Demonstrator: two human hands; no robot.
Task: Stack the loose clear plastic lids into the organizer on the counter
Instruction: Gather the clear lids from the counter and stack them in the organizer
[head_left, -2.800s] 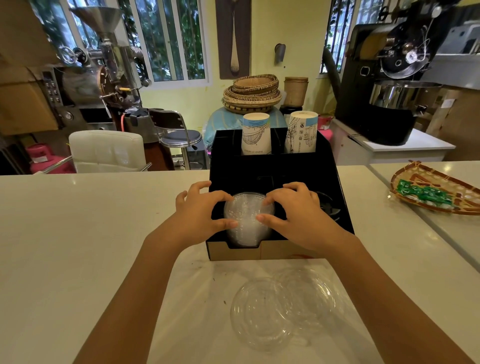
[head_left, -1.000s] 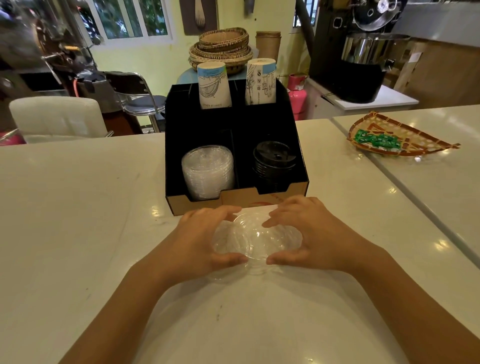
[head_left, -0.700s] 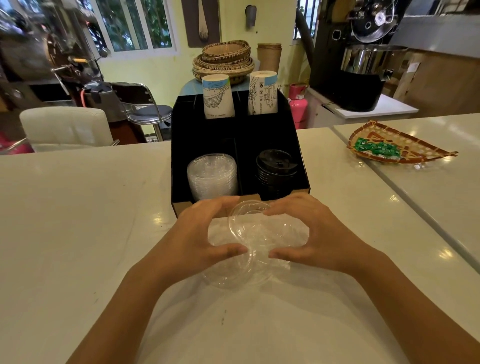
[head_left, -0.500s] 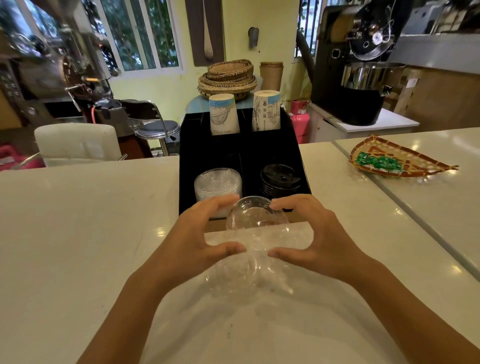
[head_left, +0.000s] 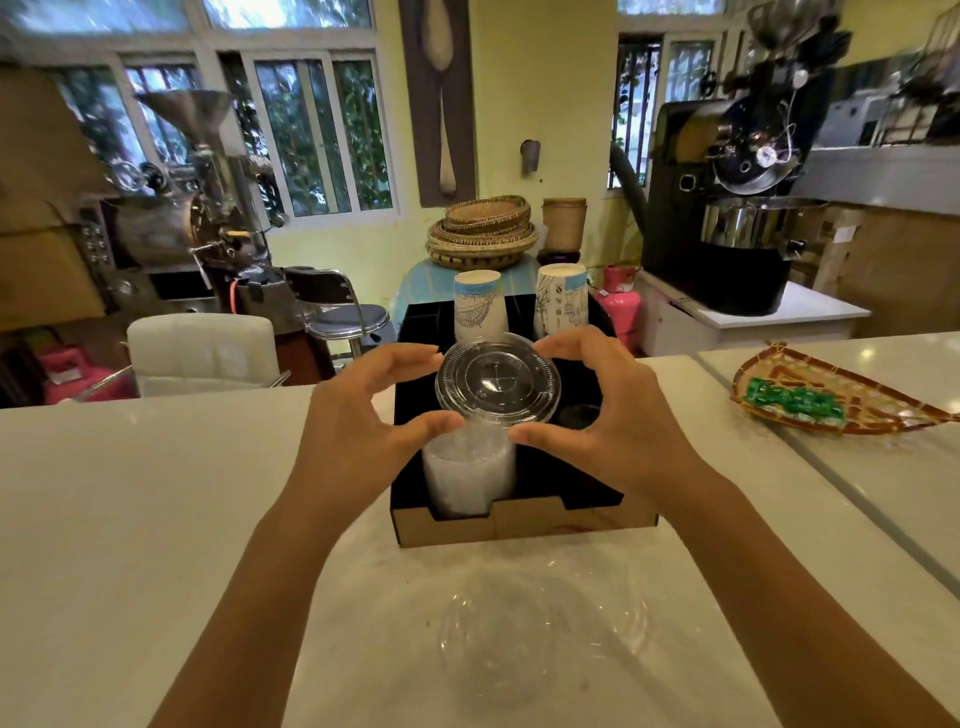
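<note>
A clear plastic lid (head_left: 497, 382) is held up between my left hand (head_left: 358, 426) and my right hand (head_left: 608, 415), tilted toward me, just above the stack of clear lids (head_left: 467, 475) in the front left slot of the black organizer (head_left: 524, 525). Fingertips of both hands pinch its rim. Black lids (head_left: 579, 415) sit in the front right slot, partly hidden by my right hand. More loose clear lids (head_left: 519, 634) lie on the counter in front of the organizer.
Two paper cup stacks (head_left: 478, 306) (head_left: 562, 301) stand upside down in the organizer's back slots. A woven tray (head_left: 831, 400) with green packets lies on the counter at the right. A white chair (head_left: 202, 353) stands behind the counter at the left.
Both hands picked one clear lid off the loose pile on the counter and raised it forward over the lid stack in the organizer. The view tilted up.
</note>
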